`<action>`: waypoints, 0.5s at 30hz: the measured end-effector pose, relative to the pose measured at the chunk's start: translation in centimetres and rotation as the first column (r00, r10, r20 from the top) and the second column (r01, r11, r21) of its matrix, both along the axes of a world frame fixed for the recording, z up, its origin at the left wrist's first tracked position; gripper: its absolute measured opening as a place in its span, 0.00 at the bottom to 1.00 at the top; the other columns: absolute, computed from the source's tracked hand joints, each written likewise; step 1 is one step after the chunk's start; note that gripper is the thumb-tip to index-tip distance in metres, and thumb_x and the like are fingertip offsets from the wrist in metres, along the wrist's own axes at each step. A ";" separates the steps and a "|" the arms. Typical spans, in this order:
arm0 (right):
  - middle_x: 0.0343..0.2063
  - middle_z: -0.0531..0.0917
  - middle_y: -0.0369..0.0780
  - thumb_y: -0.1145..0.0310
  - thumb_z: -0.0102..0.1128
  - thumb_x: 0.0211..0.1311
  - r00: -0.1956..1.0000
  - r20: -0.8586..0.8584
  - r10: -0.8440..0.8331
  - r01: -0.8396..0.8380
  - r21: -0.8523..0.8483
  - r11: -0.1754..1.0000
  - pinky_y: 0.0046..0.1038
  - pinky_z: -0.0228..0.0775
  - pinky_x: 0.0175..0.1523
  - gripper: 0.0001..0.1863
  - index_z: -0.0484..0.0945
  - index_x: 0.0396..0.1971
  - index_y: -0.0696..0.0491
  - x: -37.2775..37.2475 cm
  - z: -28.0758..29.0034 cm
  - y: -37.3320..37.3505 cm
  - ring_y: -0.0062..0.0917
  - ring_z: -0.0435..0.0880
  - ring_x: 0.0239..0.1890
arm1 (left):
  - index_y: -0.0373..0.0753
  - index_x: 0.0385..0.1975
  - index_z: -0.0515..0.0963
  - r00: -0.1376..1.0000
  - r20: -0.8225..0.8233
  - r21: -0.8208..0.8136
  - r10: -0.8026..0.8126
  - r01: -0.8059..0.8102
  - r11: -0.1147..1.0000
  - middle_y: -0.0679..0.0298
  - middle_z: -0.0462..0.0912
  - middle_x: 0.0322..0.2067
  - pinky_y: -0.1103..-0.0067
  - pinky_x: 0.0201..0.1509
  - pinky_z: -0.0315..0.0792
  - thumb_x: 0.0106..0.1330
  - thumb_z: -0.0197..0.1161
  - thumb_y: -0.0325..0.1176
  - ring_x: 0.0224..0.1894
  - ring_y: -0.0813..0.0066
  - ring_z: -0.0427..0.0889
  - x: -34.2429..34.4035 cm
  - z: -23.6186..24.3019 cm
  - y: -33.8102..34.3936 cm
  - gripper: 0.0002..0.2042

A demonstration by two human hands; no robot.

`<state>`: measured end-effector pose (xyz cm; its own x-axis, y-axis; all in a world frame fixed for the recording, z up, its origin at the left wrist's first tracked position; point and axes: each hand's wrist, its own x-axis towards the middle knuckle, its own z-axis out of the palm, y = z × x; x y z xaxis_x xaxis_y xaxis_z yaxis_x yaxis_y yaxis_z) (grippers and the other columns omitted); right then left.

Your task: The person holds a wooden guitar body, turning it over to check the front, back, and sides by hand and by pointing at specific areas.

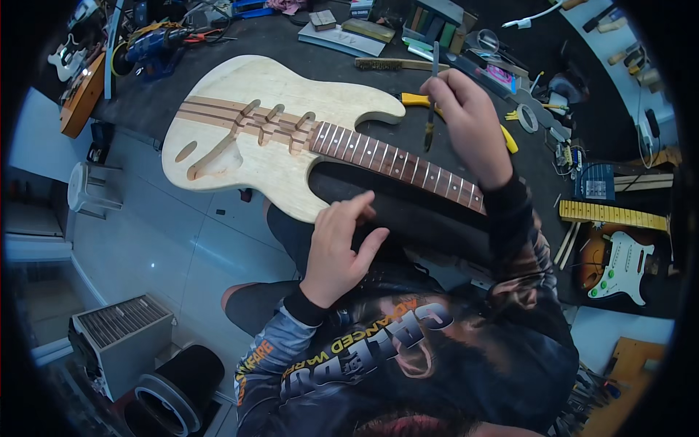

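Note:
An unfinished pale wooden guitar body (247, 124) with routed cavities lies on the dark workbench (182, 87), jutting over its edge. Its fretted neck (397, 166) runs right toward me. My right hand (470, 124) hovers above the neck and pinches a thin dark tool (432, 98) held upright, its tip just over the frets. My left hand (341, 244) is lower, at the bench's near edge below the neck, fingers spread and empty.
A yellow-handled tool (415, 100), a wire brush (382, 64), boxes and cables crowd the back of the bench. A sunburst guitar (619, 266) and a loose fretboard (611, 213) lie at the right. A white stool (84, 191) and a heater (120, 339) stand on the tiled floor.

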<state>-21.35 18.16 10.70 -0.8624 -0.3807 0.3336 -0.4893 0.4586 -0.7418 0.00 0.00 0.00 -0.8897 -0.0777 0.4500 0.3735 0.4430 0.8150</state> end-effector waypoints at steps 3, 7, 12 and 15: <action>0.33 0.89 0.47 0.60 0.58 0.79 0.999 0.023 -0.032 0.028 0.169 0.985 0.34 0.76 0.45 0.18 0.85 0.44 0.62 -2.6 -2.5 2.2 0.33 0.86 0.37 | 0.37 0.49 0.85 0.980 -0.132 -0.360 -0.146 0.090 0.929 0.62 0.84 0.36 0.64 0.54 0.72 0.62 0.71 0.22 0.41 0.58 0.82 3.4 -1.3 -1.0 0.15; 0.39 0.88 0.44 0.69 0.58 0.72 0.906 -0.394 -0.152 0.397 0.674 0.623 0.42 0.75 0.48 0.09 0.84 0.43 0.57 -6.6 -4.7 5.5 0.39 0.88 0.44 | 0.37 0.46 0.86 0.984 -0.104 -0.264 -0.145 0.113 0.958 0.62 0.83 0.32 0.67 0.50 0.73 0.63 0.69 0.23 0.38 0.60 0.82 5.1 -2.1 -0.3 0.12; 0.49 0.85 0.42 0.70 0.62 0.62 0.747 -0.639 0.186 0.427 0.674 0.602 0.42 0.71 0.58 0.13 0.83 0.46 0.51 -7.7 -4.0 3.2 0.38 0.83 0.57 | 0.37 0.42 0.86 0.994 0.102 -0.097 0.027 -0.017 0.995 0.57 0.86 0.30 0.65 0.42 0.76 0.68 0.69 0.27 0.32 0.55 0.84 6.7 -7.6 -1.9 0.06; 0.52 0.86 0.42 0.70 0.60 0.64 0.868 -0.303 0.394 0.085 0.872 0.482 0.45 0.70 0.61 0.15 0.83 0.50 0.49 -9.0 -6.6 2.1 0.40 0.82 0.59 | 0.37 0.41 0.86 0.989 0.053 -0.124 0.140 -0.132 0.983 0.55 0.85 0.29 0.63 0.41 0.76 0.70 0.67 0.28 0.31 0.52 0.84 7.5 -12.7 -3.6 0.05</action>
